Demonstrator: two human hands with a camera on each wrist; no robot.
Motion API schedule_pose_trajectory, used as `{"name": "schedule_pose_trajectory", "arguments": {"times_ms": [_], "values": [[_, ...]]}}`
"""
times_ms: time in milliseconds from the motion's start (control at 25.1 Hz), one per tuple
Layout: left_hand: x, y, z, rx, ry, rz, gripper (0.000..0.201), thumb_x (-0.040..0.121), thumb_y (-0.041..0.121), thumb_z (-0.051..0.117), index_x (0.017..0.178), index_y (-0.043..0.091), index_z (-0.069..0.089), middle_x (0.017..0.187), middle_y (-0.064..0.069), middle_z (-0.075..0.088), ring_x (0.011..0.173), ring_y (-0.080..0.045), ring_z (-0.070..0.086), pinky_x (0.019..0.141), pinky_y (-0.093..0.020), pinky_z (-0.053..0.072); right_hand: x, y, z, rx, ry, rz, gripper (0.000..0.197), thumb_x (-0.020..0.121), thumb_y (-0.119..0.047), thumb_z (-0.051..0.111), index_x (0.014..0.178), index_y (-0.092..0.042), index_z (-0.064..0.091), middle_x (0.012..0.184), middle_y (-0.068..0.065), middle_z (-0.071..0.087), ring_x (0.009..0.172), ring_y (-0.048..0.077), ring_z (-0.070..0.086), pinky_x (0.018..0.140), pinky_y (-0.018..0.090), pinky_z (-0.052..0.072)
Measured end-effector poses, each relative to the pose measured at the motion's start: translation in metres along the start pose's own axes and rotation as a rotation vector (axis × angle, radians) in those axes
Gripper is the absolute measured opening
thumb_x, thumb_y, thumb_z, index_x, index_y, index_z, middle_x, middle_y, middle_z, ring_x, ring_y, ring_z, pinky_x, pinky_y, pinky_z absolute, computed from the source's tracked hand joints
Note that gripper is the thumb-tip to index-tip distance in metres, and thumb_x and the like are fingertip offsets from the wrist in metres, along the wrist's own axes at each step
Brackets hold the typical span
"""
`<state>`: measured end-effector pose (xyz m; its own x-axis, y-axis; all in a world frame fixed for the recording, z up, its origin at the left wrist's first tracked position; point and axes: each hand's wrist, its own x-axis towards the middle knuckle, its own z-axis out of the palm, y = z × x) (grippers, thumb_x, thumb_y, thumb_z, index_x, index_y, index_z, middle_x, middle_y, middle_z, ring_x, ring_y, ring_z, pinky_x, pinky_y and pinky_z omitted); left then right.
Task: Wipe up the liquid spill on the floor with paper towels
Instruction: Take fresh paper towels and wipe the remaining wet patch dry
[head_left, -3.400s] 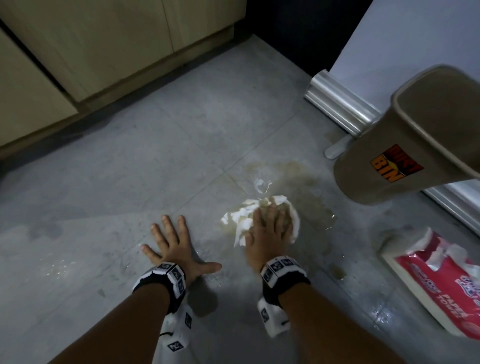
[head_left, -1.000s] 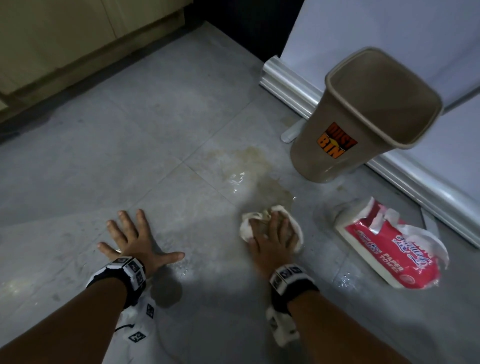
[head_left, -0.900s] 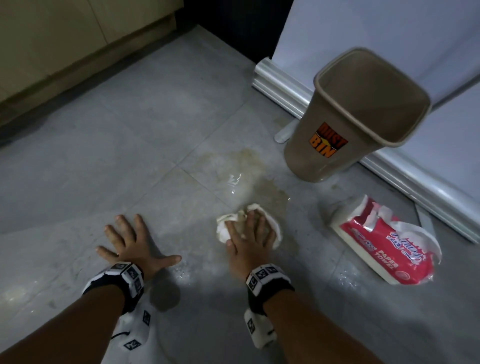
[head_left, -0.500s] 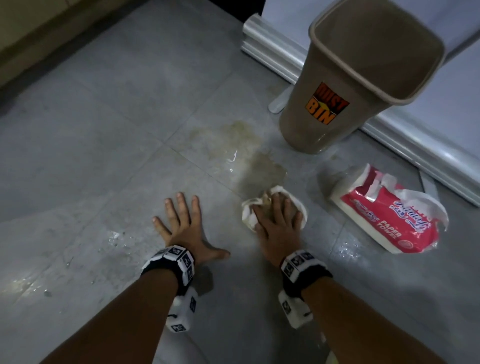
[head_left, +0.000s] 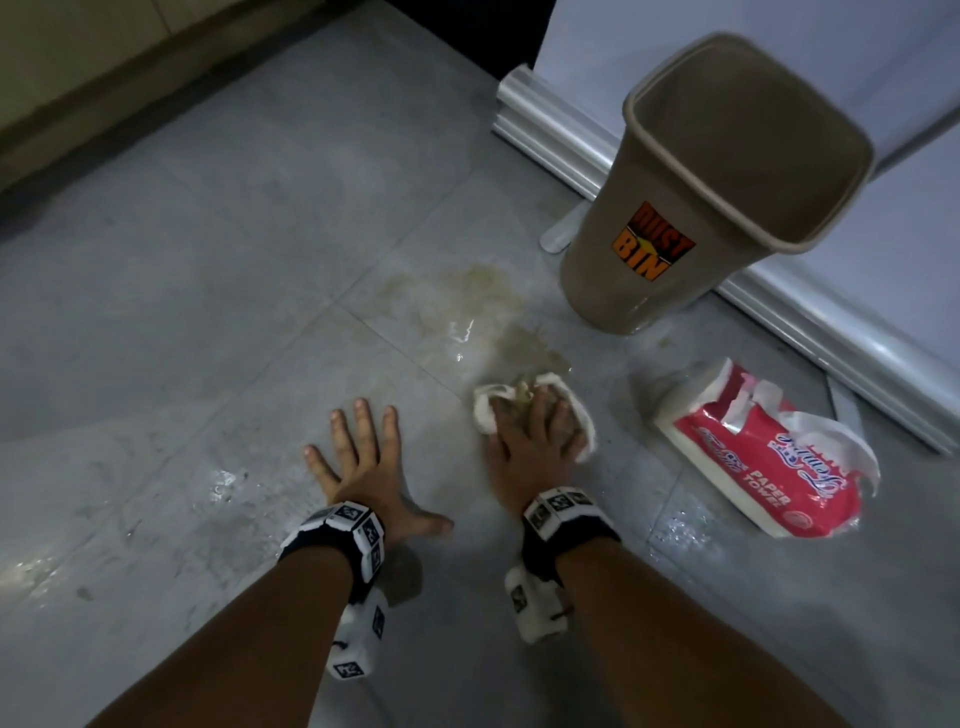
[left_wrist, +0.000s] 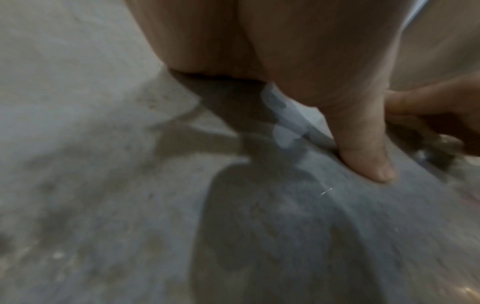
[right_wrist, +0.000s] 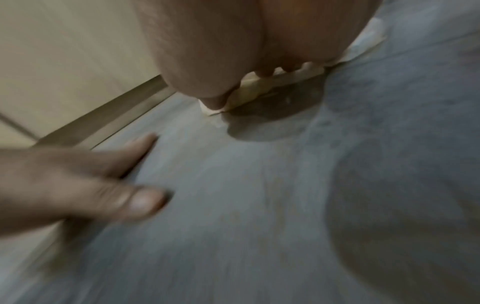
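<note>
Right hand (head_left: 530, 447) presses flat, fingers extended, on the wadded paper towel (head_left: 582, 415), which sits at the near edge of the yellowish spill (head_left: 483, 312) on the grey floor (head_left: 208, 260), much where it was half a second ago. Left hand (head_left: 363, 467) remains splayed on bare tile, holding nothing, just left of the towel. Dust bin (head_left: 649, 249) and paper towel pack (head_left: 769, 467) lie unmoved; wet smears persist beyond the wad
</note>
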<state>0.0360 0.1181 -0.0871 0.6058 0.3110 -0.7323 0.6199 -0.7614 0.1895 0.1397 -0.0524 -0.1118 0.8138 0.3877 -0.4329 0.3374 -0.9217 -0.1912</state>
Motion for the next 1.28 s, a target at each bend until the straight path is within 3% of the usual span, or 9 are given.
{"name": "schedule_pose_trajectory", "arguments": {"times_ms": [159, 359, 438, 558, 677, 797, 916, 1076, 1275], "values": [[-0.003, 0.0, -0.002, 0.009, -0.006, -0.002, 0.163, 0.039, 0.09, 0.066, 0.145, 0.024, -0.039, 0.141, -0.01, -0.057, 0.13, -0.041, -0.05, 0.108, -0.073, -0.014, -0.053, 0.0, 0.014, -0.002, -0.028, -0.336, 0.051, 0.095, -0.044, 0.025, 0.145, -0.045, 0.029, 0.162, 0.004, -0.008, 0.147, 0.034, -0.012, 0.115, 0.062, -0.003], [-0.001, 0.0, -0.002, 0.006, -0.016, -0.005, 0.164, 0.038, 0.09, 0.066, 0.143, 0.024, -0.041, 0.142, -0.01, -0.057, 0.129, -0.04, -0.051, 0.107, -0.072, -0.018, -0.011, 0.04, 0.001, -0.062, -0.042, -0.112, 0.054, 0.094, -0.054, 0.013, 0.148, -0.048, 0.016, 0.159, -0.001, -0.022, 0.146, 0.033, -0.021, 0.114, 0.062, -0.002], [0.0, -0.001, 0.002, -0.005, -0.006, -0.004, 0.164, 0.036, 0.09, 0.065, 0.143, 0.025, -0.041, 0.142, -0.01, -0.057, 0.13, -0.04, -0.051, 0.107, -0.072, -0.019, 0.0, 0.0, 0.001, -0.032, -0.029, -0.098, 0.06, 0.09, -0.054, 0.014, 0.148, -0.045, 0.019, 0.162, 0.007, -0.013, 0.145, 0.039, -0.016, 0.113, 0.063, -0.004], [0.0, 0.0, 0.001, -0.009, 0.009, -0.016, 0.16, 0.038, 0.092, 0.059, 0.146, 0.024, -0.037, 0.146, -0.011, -0.053, 0.133, -0.041, -0.047, 0.108, -0.074, -0.014, -0.024, -0.04, 0.015, 0.066, -0.023, -0.381, 0.058, 0.088, -0.048, 0.026, 0.145, -0.039, 0.033, 0.163, 0.008, -0.002, 0.146, 0.037, -0.016, 0.115, 0.057, -0.008], [-0.001, 0.002, 0.0, 0.006, -0.005, -0.013, 0.161, 0.039, 0.091, 0.061, 0.144, 0.025, -0.04, 0.144, -0.011, -0.055, 0.132, -0.041, -0.049, 0.108, -0.073, -0.015, -0.043, -0.012, 0.019, 0.239, 0.084, -0.49, 0.044, 0.089, -0.033, 0.044, 0.13, -0.026, 0.058, 0.155, 0.009, 0.032, 0.146, 0.029, 0.018, 0.119, 0.046, 0.014], [-0.001, 0.0, -0.001, 0.005, -0.019, -0.007, 0.163, 0.04, 0.088, 0.067, 0.142, 0.024, -0.042, 0.141, -0.01, -0.058, 0.129, -0.04, -0.052, 0.108, -0.073, -0.017, -0.021, 0.007, -0.002, 0.464, 0.258, -0.241, 0.024, 0.084, -0.019, 0.06, 0.104, -0.017, 0.073, 0.117, 0.008, 0.063, 0.105, 0.027, 0.062, 0.093, 0.029, 0.048], [-0.001, 0.0, -0.001, 0.018, -0.032, -0.015, 0.164, 0.04, 0.089, 0.068, 0.142, 0.024, -0.043, 0.139, -0.01, -0.06, 0.128, -0.04, -0.052, 0.108, -0.073, -0.016, 0.007, 0.028, -0.024, 0.497, 0.248, 0.063, 0.01, 0.084, -0.02, 0.067, 0.094, -0.019, 0.071, 0.086, 0.003, 0.065, 0.079, 0.025, 0.062, 0.062, 0.013, 0.04], [-0.001, 0.001, -0.001, 0.026, -0.032, -0.016, 0.164, 0.04, 0.091, 0.067, 0.142, 0.023, -0.043, 0.139, -0.011, -0.059, 0.128, -0.041, -0.052, 0.108, -0.073, -0.016, 0.009, 0.05, -0.026, 0.356, 0.39, 0.195, 0.017, 0.082, -0.012, 0.059, 0.098, -0.018, 0.062, 0.097, 0.009, 0.059, 0.089, 0.028, 0.052, 0.067, 0.029, 0.041], [-0.001, 0.001, -0.001, 0.026, -0.027, -0.018, 0.165, 0.039, 0.091, 0.066, 0.142, 0.024, -0.043, 0.139, -0.011, -0.059, 0.128, -0.041, -0.052, 0.107, -0.073, -0.018, -0.017, 0.032, -0.005, 0.291, 0.533, -0.047, 0.038, 0.079, -0.024, 0.041, 0.097, -0.002, 0.067, 0.1, 0.021, 0.06, 0.091, 0.041, 0.056, 0.075, 0.049, 0.053]]}}
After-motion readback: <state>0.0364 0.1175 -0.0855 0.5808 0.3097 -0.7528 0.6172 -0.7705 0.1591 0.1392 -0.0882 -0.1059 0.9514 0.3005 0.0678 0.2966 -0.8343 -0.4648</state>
